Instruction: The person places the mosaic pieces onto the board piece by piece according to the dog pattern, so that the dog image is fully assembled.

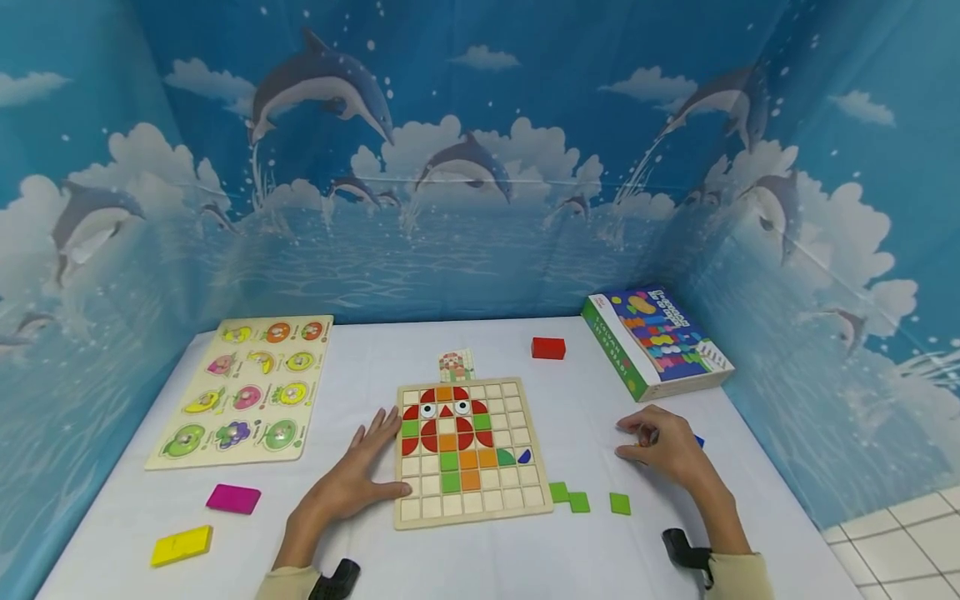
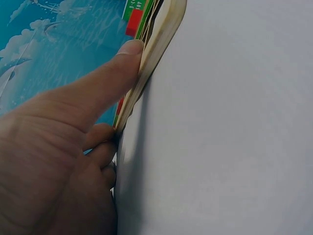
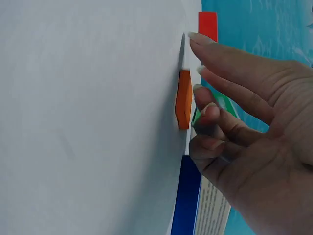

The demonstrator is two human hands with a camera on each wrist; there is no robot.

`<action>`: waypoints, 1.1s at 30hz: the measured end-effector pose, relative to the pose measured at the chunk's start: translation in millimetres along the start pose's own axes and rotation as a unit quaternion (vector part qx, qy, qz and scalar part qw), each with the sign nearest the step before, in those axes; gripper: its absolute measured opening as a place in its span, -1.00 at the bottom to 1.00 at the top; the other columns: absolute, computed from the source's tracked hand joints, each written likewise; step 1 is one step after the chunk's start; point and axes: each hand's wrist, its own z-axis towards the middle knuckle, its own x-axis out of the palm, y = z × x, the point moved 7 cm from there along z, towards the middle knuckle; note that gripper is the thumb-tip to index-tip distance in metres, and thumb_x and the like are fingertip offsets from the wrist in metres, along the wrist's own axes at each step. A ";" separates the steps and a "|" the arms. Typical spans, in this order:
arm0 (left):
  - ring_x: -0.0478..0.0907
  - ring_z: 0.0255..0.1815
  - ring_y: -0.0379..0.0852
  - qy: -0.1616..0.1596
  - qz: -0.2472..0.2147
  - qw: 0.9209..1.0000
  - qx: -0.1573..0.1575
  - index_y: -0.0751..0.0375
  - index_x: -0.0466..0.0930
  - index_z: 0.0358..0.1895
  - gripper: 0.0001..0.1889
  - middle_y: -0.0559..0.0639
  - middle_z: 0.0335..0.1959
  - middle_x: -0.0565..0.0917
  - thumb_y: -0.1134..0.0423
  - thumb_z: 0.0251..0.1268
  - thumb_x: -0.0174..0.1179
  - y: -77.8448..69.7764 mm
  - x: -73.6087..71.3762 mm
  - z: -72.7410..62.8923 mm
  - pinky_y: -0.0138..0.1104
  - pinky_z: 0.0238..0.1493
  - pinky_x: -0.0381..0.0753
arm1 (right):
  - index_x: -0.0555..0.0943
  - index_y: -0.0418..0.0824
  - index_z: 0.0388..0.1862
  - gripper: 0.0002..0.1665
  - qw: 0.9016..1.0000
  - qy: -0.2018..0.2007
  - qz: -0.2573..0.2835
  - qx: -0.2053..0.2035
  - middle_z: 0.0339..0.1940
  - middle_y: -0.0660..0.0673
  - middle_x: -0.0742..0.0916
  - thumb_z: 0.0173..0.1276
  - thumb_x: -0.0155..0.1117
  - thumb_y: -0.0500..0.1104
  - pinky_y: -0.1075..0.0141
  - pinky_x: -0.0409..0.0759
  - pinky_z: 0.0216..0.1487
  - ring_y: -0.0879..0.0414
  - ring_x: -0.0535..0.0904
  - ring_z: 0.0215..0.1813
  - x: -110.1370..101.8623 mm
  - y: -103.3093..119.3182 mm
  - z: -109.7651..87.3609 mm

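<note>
A wooden grid board (image 1: 534,483) holds red, orange and green tiles forming a figure with two round eyes. A green quarter-round tile (image 1: 506,457) and a dark blue rounded piece (image 1: 524,457) lie on its right part. My left hand (image 1: 352,475) rests along the board's left edge, fingers extended; its thumb touches the lower left rim. To the right, my right hand (image 1: 666,446) is over the table with loosely bent fingers and nothing visibly held. Just by its fingertips is an orange block (image 3: 184,100), hidden in the head view. A blue block (image 3: 186,196) lies beside it, mostly covered by the hand.
Several green square tiles (image 1: 579,502) lie right of the board. A picture card (image 1: 456,365) and red block (image 1: 548,348) lie behind. A game box (image 1: 652,342) stands back right; a fruit puzzle board (image 1: 238,392), magenta block (image 1: 233,498) and yellow block (image 1: 182,545) are left.
</note>
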 end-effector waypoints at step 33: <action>-0.35 0.83 0.10 -0.006 0.004 1.000 -0.001 0.13 0.05 0.78 0.20 0.00 0.83 -0.08 0.05 0.16 0.65 -1.8 -3.4 -2.4 0.09 0.81 -0.39 | 0.79 -0.25 -0.21 -0.73 0.994 0.104 -0.001 0.040 -0.41 -0.03 0.63 0.15 0.72 -0.32 0.43 0.50 -0.34 0.05 0.50 -0.26 5.9 3.1 -1.7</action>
